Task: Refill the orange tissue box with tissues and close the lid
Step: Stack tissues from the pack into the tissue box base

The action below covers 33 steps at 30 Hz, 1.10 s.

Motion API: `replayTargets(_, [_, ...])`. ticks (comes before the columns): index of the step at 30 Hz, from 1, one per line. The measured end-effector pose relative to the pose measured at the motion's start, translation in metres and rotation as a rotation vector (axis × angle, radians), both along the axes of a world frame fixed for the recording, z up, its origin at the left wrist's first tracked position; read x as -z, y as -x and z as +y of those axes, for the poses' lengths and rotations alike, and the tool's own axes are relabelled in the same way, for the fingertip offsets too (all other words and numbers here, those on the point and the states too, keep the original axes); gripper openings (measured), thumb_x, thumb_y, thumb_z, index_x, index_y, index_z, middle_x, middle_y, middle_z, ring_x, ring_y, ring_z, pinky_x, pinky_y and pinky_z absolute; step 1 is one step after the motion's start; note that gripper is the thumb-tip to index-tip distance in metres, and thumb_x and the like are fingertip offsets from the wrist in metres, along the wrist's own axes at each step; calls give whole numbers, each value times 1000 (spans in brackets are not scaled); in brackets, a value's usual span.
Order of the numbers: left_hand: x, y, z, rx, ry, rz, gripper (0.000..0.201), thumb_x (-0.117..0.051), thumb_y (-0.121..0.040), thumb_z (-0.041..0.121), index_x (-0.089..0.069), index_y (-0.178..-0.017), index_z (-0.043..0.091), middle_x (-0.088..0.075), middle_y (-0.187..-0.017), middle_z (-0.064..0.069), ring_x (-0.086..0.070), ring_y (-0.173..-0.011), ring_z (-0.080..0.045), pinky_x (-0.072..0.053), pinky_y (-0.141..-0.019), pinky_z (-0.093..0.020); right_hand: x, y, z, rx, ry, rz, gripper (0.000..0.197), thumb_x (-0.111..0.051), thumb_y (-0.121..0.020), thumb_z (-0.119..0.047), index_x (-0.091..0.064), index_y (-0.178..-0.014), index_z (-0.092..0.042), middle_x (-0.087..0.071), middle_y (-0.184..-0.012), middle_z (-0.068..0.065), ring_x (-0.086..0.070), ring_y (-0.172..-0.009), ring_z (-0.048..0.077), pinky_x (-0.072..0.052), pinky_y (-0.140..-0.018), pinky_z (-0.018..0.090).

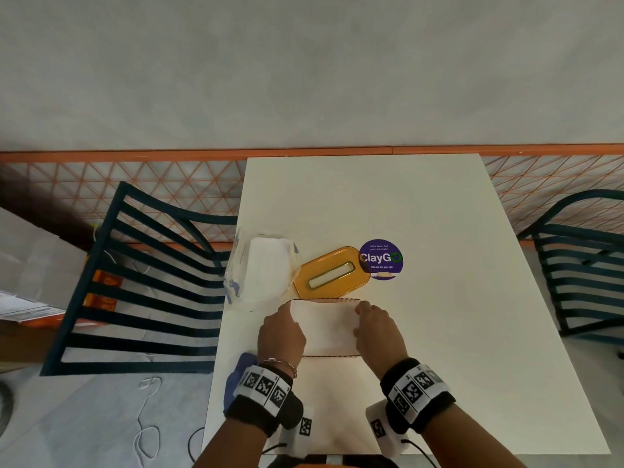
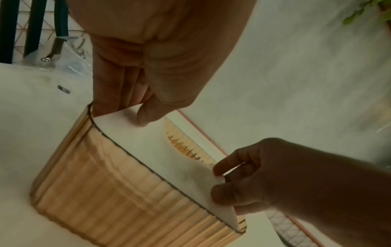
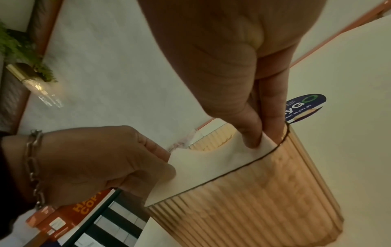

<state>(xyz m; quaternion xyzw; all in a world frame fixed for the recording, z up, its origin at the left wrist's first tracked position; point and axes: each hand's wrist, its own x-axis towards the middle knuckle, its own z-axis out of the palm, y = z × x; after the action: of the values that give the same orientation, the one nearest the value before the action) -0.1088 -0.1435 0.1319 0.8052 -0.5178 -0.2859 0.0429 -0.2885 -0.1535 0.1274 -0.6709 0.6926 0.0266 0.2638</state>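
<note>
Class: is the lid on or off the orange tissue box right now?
Off. The amber plastic lid with the slot lies on the white table, beyond the ribbed orange tissue box with tissues showing on top.

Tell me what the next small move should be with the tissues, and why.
Probably press the tissues the rest of the way down into the box. The left hand and the right hand each pinch an end of the stack, which sits level with the rim, and the lid lies off on the table behind. The stack likely has to sink before the lid can go on.
</note>
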Motion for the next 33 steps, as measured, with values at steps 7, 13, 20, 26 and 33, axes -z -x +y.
replayTargets(7, [-4,1,-1,106,53,-151,51,-62,-99,21,-45,-147,19,-61,-138,-4,-63,-122,-22,-51,-96,-31,-8,-5,-4,-112,-4,141,34,-66,-94,-15,-56,-127,-12,-60,-119,7,-65,-100,21,-53,-82,28])
replayTargets(13, [6,-9,0,366,132,-52,53,-70,-92,12,-55,-141,24,-52,-144,3,-57,-125,-15,-48,-97,-24,-9,0,-3,-257,62,261,37,-72,-89,-15,-59,-124,-13,-57,-117,6,-57,-99,21,-52,-78,29])
replayTargets(20, [16,-6,-3,491,-53,-59,63,-70,-92,7,-46,-149,19,-38,-157,-4,-42,-143,-20,-44,-110,-31,-7,-1,4,-367,32,355,24,-65,-94,-20,-64,-118,-16,-63,-118,5,-56,-100,25,-50,-81,33])
replayTargets(26, [20,-4,-1,511,-13,-49,63,-70,-92,7,-46,-149,22,-38,-158,0,-35,-148,-19,-46,-110,-32,-1,4,4,-364,66,309,36,-67,-94,-21,-61,-129,-19,-57,-138,2,-56,-106,25,-51,-87,34])
replayTargets(33, [-16,-30,-26,198,193,76,29,-68,-93,31,-70,-122,27,-70,-121,8,-65,-109,-13,-55,-95,-32,-8,14,-5,-223,79,112,47,-74,-89,-31,-62,-134,-28,-63,-134,-10,-59,-106,16,-52,-84,28])
